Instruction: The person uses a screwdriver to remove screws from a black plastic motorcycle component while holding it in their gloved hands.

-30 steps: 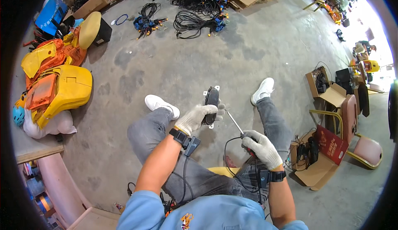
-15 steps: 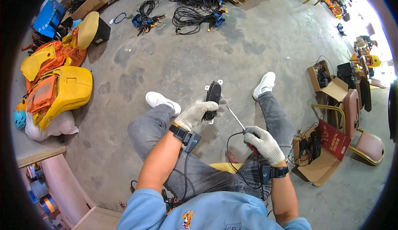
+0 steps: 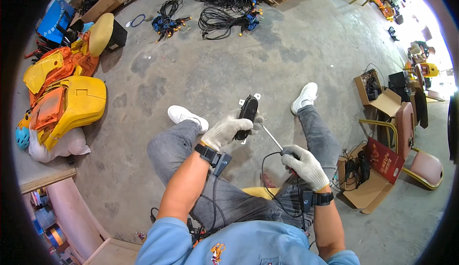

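Head view, looking down at my lap:

Left hand: my gloved left hand (image 3: 228,130) is wrapped around a black oblong part (image 3: 247,114) with small white mounting tabs, fingers closed on its lower half, holding it up over the floor between my knees.

Right hand: gloved right hand (image 3: 306,166) is closed around the handle of a screwdriver (image 3: 277,144), down by my right thigh.

Screwdriver: thin metal shaft angles up and left, tip right at the lower edge of the black part. Can't tell if it's actually seated in a screw.

Cable: a black wire (image 3: 266,179) loops from near my right hand down across my jeans.

Wrists: black strap gadget on each wrist; the left one has a cable running back toward me.

Feet: white sneakers (image 3: 187,116), legs spread, the part sits between them in the view.

Floor: bare concrete floor (image 3: 201,74).

Far left: yellow and orange plastic shells (image 3: 71,102) piled up.

Far middle: bundles of black cables with blue connectors (image 3: 224,19).

Right: open cardboard boxes (image 3: 368,188) with cables inside, just beside my right leg, and a pink-seated chair (image 3: 420,160) past them.
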Demonstrator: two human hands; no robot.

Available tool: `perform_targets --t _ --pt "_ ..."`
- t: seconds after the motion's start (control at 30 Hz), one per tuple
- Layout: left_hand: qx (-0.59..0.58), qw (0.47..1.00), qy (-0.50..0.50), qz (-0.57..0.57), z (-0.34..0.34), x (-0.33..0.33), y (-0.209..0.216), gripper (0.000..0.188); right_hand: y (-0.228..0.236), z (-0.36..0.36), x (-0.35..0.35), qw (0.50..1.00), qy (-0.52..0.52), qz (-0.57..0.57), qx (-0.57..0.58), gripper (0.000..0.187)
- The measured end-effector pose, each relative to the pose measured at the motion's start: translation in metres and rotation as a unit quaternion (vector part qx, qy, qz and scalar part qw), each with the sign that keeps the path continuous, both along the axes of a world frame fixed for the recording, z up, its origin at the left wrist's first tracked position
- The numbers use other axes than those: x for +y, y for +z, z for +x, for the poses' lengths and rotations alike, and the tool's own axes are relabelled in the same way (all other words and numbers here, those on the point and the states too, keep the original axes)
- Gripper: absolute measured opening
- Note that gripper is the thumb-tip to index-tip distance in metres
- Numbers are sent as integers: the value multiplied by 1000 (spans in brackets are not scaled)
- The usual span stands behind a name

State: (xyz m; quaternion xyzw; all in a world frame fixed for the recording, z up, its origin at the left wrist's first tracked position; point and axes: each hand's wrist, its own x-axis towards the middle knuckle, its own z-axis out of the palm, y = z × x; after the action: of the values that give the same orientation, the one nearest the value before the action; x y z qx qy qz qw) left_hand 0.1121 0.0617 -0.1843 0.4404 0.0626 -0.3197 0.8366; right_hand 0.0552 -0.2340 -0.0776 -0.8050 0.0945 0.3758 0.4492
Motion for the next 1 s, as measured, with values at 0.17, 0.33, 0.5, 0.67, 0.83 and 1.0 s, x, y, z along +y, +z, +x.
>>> perform_targets --t 0.17,0.33,0.5,0.67,0.83,1.0 --pt "10 1000 -2 -12 -1 -1 -3 65 1 1 1 1000 0 -9 3 49" --pt "12 1000 -2 -8 -1 -2 -5 67 -4 0 -3 1000 15 0 -8 50" --pt "14 1000 0 1 -1 -2 -7 68 -1 0 -2 1000 11 -6 -1 49" --pt "-5 1000 -13 10 0 -3 -7 66 2 0 -4 1000 4 3 -10 47" --pt "-4 1000 -20 17 1 -3 -7 66 -1 0 -6 1000 10 18 -8 46" --pt "-12 999 -24 18 -1 -3 -6 68 2 2 -3 1000 5 12 -4 47"
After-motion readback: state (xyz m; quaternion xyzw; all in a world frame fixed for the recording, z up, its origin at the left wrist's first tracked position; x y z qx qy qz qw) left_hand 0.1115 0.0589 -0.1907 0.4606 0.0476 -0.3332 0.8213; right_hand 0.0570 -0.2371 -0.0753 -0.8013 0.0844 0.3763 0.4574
